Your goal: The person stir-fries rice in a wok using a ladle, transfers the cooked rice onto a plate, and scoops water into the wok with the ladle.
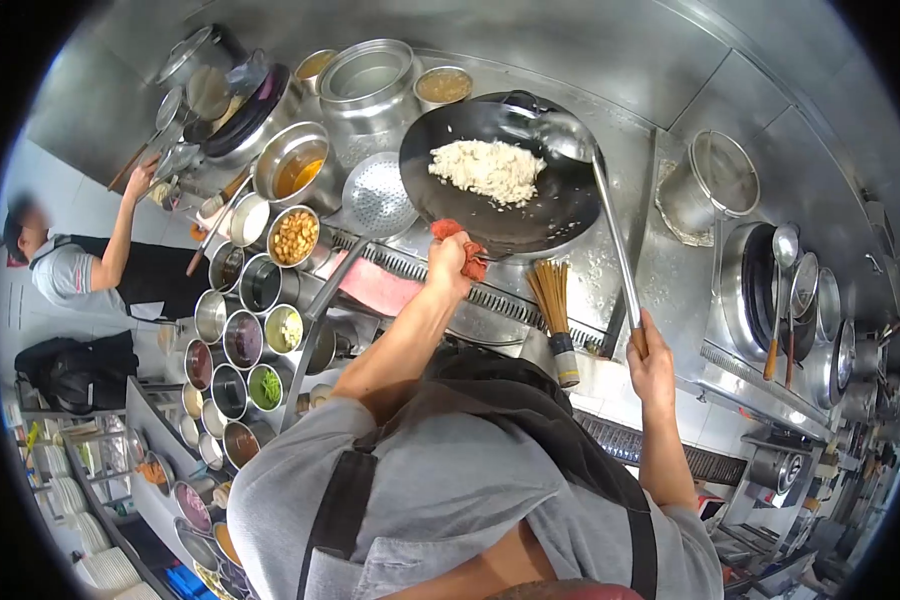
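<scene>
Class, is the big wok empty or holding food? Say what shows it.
Holding food: a pale heap lies in the wok, with dark bare surface around it.

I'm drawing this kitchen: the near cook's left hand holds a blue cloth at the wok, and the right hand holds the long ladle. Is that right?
Nearly: the head view shows a red cloth, not blue. The left hand does hold it at the wok, and the right hand holds the long ladle.

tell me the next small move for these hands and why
I'd probably sweep the ladle in through the white food: its bowl sits just right of the heap inside the wok, the right hand grips its handle, and the left hand holds a red cloth at the near rim.
</scene>
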Tool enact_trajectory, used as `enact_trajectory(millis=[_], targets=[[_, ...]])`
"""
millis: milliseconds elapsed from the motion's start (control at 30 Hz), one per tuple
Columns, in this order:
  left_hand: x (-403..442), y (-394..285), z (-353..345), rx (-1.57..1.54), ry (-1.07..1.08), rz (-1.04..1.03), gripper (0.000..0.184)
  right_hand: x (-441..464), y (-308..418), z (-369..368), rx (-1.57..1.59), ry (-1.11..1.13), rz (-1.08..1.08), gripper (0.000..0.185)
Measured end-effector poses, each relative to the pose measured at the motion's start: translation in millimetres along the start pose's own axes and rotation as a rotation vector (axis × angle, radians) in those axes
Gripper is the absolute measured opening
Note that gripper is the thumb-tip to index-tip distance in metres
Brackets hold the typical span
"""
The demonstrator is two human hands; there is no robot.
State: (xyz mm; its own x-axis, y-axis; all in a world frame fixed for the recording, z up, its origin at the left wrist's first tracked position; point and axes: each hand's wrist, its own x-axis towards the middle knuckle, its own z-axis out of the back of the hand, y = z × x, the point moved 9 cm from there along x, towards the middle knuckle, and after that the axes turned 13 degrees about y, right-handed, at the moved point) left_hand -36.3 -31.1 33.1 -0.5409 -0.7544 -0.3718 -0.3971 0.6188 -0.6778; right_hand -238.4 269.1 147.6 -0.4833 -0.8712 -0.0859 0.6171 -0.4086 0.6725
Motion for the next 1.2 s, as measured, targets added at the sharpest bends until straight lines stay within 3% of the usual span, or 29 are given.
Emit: enact_trajectory(millis=[133,233,267,333,367,400,467,533,567,667,733,800,867,933,1033,1133,1200], targets=[[-22,-30,-11,0.168,0.025,-0.158,0.012,15,0,3,-0.083,-0.113,0.030,0.056],[-59,-26,-8,0.277,0.025,-0.243,0.025,30,-12,-19,-0.102,-0.069,0.031,0.065],[-69,-27,-5,0.348,0.014,-0.321,0.032,32,-21,-37,-0.066,-0.043,0.136,0.062],[-78,-13,-3,0.329,0.053,-0.242,0.037,26,-19,-75,0.489,0.275,-0.257,0.055],[-73,-10,1,0.354,0.000,-0.185,0.038,18,-6,-94,0.812,0.369,-0.250,0.049],[-59,-14,8,0.407,-0.035,-0.257,0.030,12,10,-111,1.136,0.463,-0.248,0.044],[-41,-20,4,0.435,0.026,-0.002,0.020,6,25,-117,1.263,0.507,-0.301,0.037],[-23,-16,18,0.257,-0.025,0.009,0.004,5,31,-116,1.524,0.459,-0.438,0.043],[-22,1,33,0.247,-0.016,0.067,0.002,9,39,-106,1.560,0.521,-0.412,0.058],[-15,21,36,0.206,0.001,0.135,0.001,27,11,-104,1.311,0.549,-0.374,0.063],[-1,30,33,0.163,0.033,0.078,0.004,58,6,-106,1.250,0.344,-0.399,0.051],[28,37,33,0.090,0.021,0.079,0.004,86,31,-116,1.200,0.388,-0.318,0.052],[45,29,27,0.157,0.019,0.050,0.005,73,49,-86,1.221,0.322,-0.303,0.029],[57,25,22,0.202,0.014,0.032,0.006,71,26,-83,1.227,0.376,-0.283,0.032],[65,30,26,0.236,0.088,0.090,0.010,83,28,-87,1.178,0.178,-0.347,0.040],[65,28,24,0.239,0.069,0.046,0.010,80,27,-94,1.285,0.320,-0.370,0.062],[68,30,26,0.209,0.064,0.089,0.011,74,17,-87,1.319,0.320,-0.302,0.060]])
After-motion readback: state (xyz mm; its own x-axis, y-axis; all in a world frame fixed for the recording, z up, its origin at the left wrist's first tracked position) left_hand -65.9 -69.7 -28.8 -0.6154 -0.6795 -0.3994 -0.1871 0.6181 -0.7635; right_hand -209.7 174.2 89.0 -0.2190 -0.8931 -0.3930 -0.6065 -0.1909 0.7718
